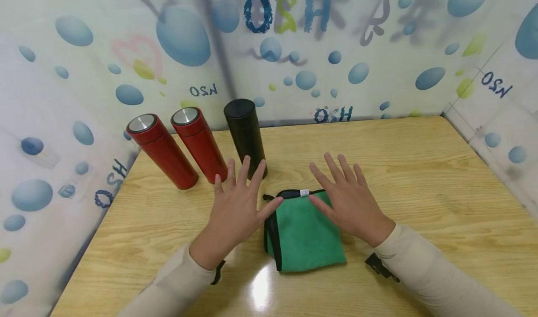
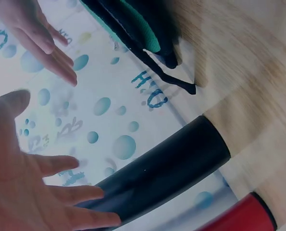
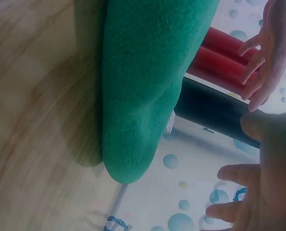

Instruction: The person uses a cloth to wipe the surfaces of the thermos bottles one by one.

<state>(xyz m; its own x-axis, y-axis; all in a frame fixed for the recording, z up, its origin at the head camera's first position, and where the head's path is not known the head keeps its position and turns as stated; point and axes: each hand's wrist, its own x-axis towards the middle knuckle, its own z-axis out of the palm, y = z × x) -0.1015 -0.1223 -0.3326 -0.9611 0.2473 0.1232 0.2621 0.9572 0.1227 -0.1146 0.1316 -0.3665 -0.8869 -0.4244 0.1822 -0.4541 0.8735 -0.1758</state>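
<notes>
A folded green cloth [image 1: 308, 235] with black edging and a small white tag lies on the table between my hands. My left hand [image 1: 237, 209] hovers at its left side with spread fingers, its thumb over the cloth's edge in the head view. My right hand [image 1: 350, 202] hovers over the upper right corner, fingers spread too. Neither holds anything. Beyond the left hand stands a black flask [image 1: 245, 135], partly covered by the fingertips. Two red flasks with silver-topped lids, a nearer one [image 1: 201, 144] and an outer one [image 1: 164, 153], stand to its left.
The wooden table [image 1: 420, 181] meets a patterned backdrop [image 1: 302, 55] with blue spots at its back and left edges. Another wall panel [image 1: 500, 97] runs along the right. A dark strap [image 1: 381, 267] hangs under the right wrist.
</notes>
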